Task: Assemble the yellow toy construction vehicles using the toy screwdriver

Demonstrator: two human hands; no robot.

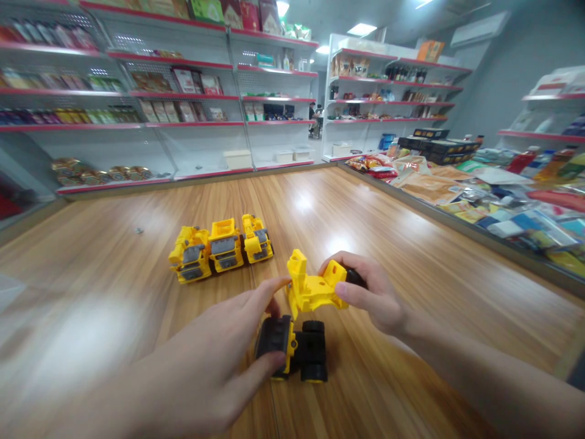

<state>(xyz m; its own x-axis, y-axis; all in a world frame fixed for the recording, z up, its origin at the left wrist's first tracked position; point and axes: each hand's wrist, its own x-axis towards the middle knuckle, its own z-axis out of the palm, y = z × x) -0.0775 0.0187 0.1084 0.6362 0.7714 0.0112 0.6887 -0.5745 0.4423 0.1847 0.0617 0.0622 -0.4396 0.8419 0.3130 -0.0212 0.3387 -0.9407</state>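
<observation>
Between the thumb and fingers of my right hand (381,302) is a yellow plastic toy truck body part (315,291), raised above the table. A dark piece (355,278) shows behind it, partly covered by the fingers. My left hand (228,341) grips the dark-fronted cab of a toy truck chassis (311,347), thumb on the cab. Its index finger reaches up to the left side of the yellow part. The chassis has black wheels and sits on the table just below the yellow part, the two apart. Part of the cab is hidden by my left hand.
Beyond my hands, three yellow toy construction trucks stand in a row: one at the left (189,255), a dump truck (225,244) and another (257,238). A small object (139,230) lies farther left on the wooden table (411,268). Packaged goods (439,183) crowd the right side.
</observation>
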